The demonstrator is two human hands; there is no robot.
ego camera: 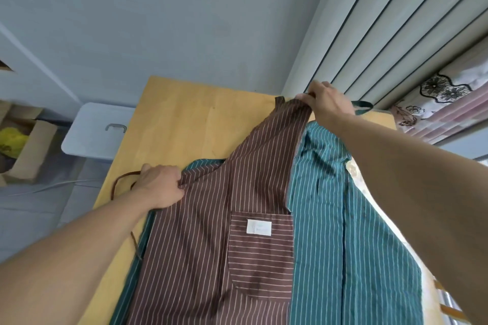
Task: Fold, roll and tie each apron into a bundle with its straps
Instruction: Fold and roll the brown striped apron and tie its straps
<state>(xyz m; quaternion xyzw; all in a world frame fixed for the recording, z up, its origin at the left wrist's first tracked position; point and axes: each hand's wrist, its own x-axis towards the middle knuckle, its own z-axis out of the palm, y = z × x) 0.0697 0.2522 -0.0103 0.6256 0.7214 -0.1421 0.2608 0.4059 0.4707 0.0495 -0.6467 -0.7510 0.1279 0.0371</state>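
A brown apron (211, 232) with thin white stripes lies folded lengthwise on a wooden table (190, 119), its pocket with a white label facing up. It rests on top of a teal striped apron (322, 219) spread beneath it. My left hand (158, 185) grips the brown apron's side corner, where the thin brown waist strap (117, 185) loops off to the left. My right hand (327, 103) pinches the top of the bib and the neck strap at the far end of the table. The teal apron's neck loop (363, 107) shows just behind my right wrist.
A pale grey box with a metal handle (97, 132) stands left of the table. Further left sits an open cardboard box (23, 145) with something yellow inside. Vertical blinds (383, 34) and a flowered curtain (449, 92) are at the back right, a grey wall behind.
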